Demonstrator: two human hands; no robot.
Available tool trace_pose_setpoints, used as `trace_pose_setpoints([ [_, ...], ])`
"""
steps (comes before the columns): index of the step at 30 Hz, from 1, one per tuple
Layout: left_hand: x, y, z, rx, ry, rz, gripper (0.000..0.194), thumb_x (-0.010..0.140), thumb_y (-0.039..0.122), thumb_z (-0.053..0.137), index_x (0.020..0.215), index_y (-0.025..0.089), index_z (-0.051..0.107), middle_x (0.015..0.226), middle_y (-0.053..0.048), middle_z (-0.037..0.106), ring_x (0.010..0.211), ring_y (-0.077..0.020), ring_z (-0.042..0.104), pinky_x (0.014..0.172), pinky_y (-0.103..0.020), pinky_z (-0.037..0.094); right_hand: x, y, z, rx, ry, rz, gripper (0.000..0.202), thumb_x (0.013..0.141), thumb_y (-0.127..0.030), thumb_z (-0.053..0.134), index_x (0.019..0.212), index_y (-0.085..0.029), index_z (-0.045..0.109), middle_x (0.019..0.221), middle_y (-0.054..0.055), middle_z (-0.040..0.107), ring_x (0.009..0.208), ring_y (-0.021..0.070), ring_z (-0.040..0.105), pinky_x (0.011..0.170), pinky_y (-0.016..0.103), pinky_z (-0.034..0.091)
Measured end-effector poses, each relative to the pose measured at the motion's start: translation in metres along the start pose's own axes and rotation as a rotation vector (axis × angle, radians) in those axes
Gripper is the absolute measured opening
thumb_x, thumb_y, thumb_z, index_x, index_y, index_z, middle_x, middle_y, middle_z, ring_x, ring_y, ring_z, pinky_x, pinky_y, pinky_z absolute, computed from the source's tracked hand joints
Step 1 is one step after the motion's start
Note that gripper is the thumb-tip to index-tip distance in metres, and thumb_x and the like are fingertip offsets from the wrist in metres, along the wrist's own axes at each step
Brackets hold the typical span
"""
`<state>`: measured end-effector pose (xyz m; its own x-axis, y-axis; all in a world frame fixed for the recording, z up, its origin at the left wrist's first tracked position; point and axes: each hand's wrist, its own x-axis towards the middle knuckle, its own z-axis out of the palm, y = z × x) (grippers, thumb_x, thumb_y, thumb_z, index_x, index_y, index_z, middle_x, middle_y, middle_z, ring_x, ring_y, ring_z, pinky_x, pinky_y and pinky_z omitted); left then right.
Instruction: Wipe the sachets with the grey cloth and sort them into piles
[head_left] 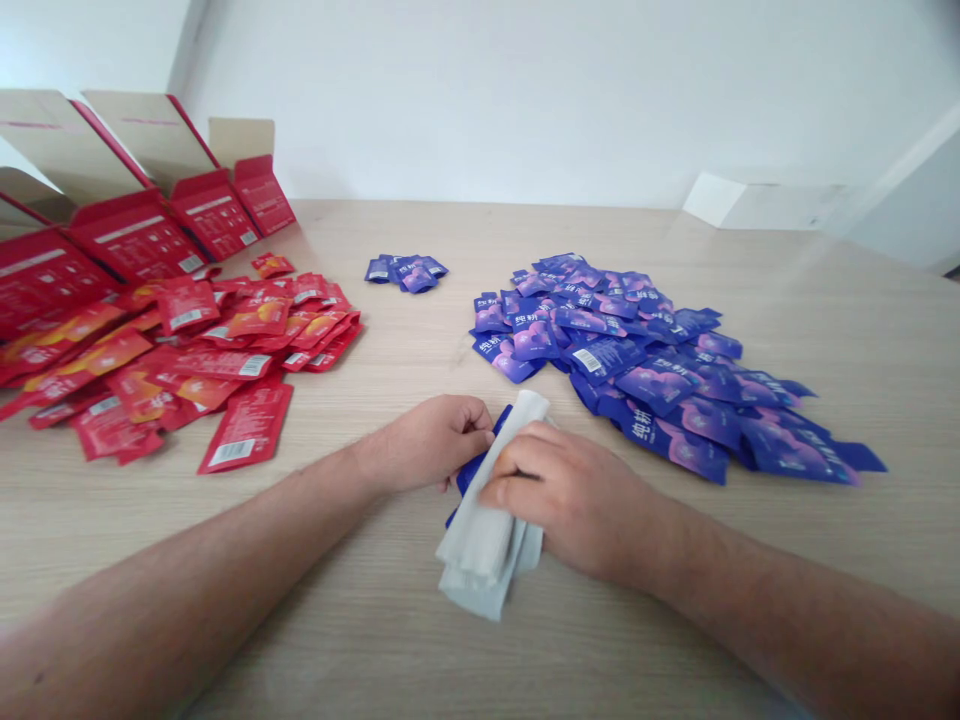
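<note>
Plain white wall (480,110) ran across the back, smooth, pale. Upper left: greyish slanting strip (189,45) bordered a brighter wall section (90,45). Far right: slanted edge (919,150) set off a greyer surface (919,205), material unclear. Light wood-grain tabletop (420,360) filled the foreground and reached back to the wall, grain running mostly sideways. Lighting was bright, diffuse; shadows were soft.

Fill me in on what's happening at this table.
A person's left hand holds a blue packet while the right hand holds a folded white cloth over it. A large blue pile lies to the right, a small blue cluster farther back, and red packets to the left before open red boxes.
</note>
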<state>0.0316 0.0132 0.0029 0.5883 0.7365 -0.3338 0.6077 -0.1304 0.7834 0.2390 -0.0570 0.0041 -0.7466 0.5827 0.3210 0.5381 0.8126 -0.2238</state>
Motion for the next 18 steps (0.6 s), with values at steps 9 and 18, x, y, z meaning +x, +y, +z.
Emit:
trace_pose_setpoints([
  [9, 0.0009, -0.0004, -0.0001, -0.018, -0.008, -0.004, 0.017, 0.089, 0.035, 0.051, 0.084, 0.02, 0.057, 0.056, 0.005, 0.059, 0.043, -0.0107, 0.057, 0.036, -0.017, 0.043, -0.0002, 0.0009, 0.0009, 0.002, 0.0, 0.012, 0.017, 0.099, -0.024, 0.059, 0.109, -0.02, 0.071, 0.101, 0.007, 0.065, 0.099, 0.0229, 0.055, 0.088, 0.038, 0.047],
  [18, -0.0007, 0.0012, -0.0012, -0.005, -0.007, -0.007, 0.016, 0.09, 0.035, 0.05, 0.083, 0.021, 0.056, 0.057, 0.005, 0.059, 0.043, -0.0107, 0.057, 0.036, -0.018, 0.043, 0.0003, -0.0009, -0.0009, -0.005, 0.003, 0.012, 0.017, 0.099, -0.023, 0.057, 0.107, -0.019, 0.072, 0.1, 0.007, 0.065, 0.098, 0.023, 0.055, 0.088, 0.038, 0.048],
])
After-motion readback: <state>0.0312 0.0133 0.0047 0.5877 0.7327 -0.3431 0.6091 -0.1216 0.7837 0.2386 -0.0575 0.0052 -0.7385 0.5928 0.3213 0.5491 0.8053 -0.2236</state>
